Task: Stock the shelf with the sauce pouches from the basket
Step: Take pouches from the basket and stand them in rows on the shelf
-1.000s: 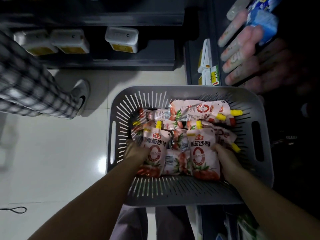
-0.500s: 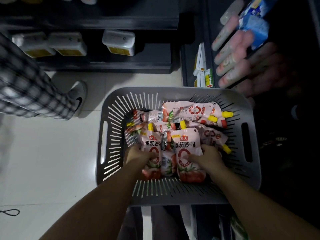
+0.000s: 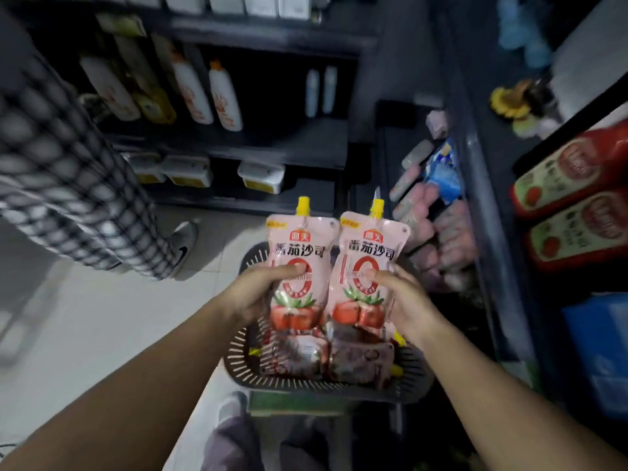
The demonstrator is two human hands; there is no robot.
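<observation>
Our left hand (image 3: pixel 258 295) grips the left pouch (image 3: pixel 299 248), our right hand (image 3: pixel 406 302) the right pouch (image 3: pixel 370 256), both upright, half-hiding the dim basket (image 3: pixel 326 384).

a small shop: dark shelves (image 3: pixel 238 147) stocked with rows of bottles (image 3: pixel 224 93) and ketchup (image 3: pixel 571 171).

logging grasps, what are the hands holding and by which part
Left hand holds the left pouch, right hand the right pouch, each pinched at its lower middle, thumb on front.

bare forearms (image 3: pixel 153 372), greyish trousers (image 3: pixel 234 443)
</observation>
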